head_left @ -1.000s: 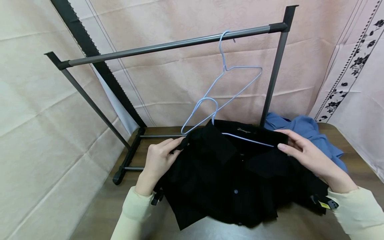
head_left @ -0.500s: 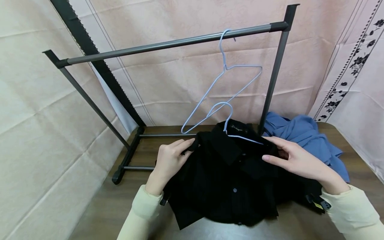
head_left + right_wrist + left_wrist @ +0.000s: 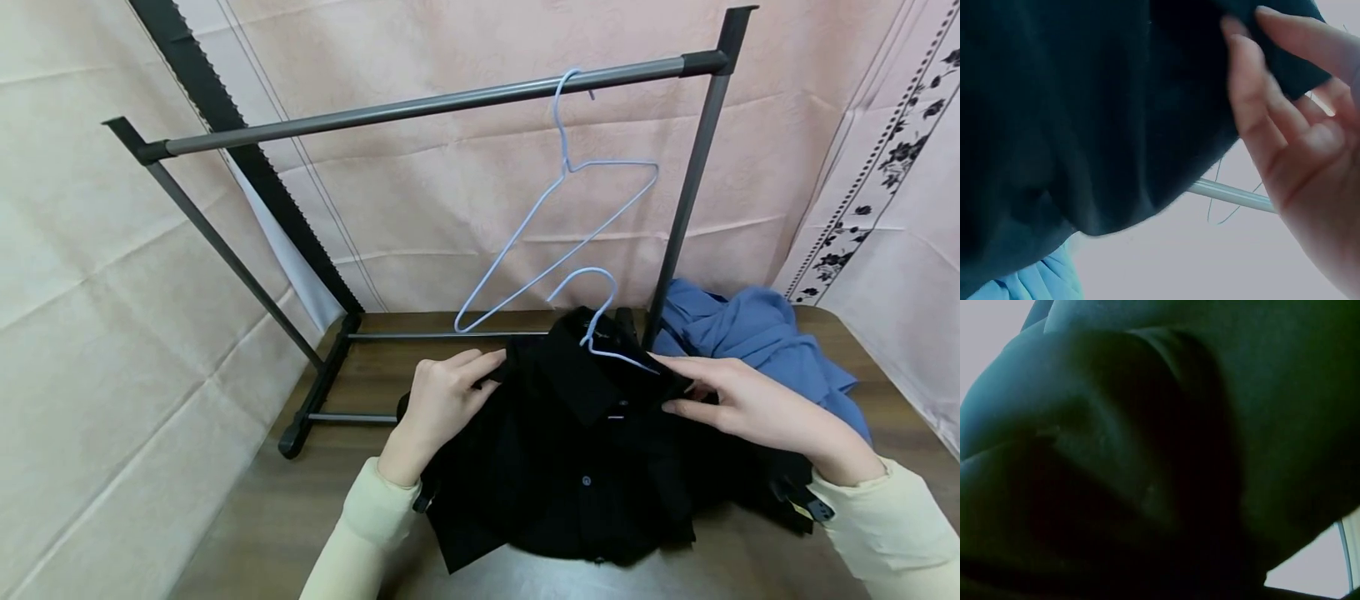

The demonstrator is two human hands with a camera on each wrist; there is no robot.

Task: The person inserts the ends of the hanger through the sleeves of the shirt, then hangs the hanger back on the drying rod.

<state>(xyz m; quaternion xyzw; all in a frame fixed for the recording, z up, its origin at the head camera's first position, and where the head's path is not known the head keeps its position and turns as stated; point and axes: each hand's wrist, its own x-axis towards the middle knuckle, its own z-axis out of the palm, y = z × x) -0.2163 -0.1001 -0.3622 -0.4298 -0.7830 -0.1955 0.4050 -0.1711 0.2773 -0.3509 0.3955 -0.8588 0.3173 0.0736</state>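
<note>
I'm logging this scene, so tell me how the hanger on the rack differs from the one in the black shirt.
The bare hanger hooks over the rack's bar; the shirt hanger hooks over no bar. The bare hanger shows its triangular frame; the shirt hanger sits partly inside the black shirt, which hides much of it. Both are light blue with curved hooks.

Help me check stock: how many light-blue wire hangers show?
2: one light-blue wire hanger hangs on the grey metal rail; a second hanger sits partly inside the black buttoned shirt. More could be hidden.
</note>
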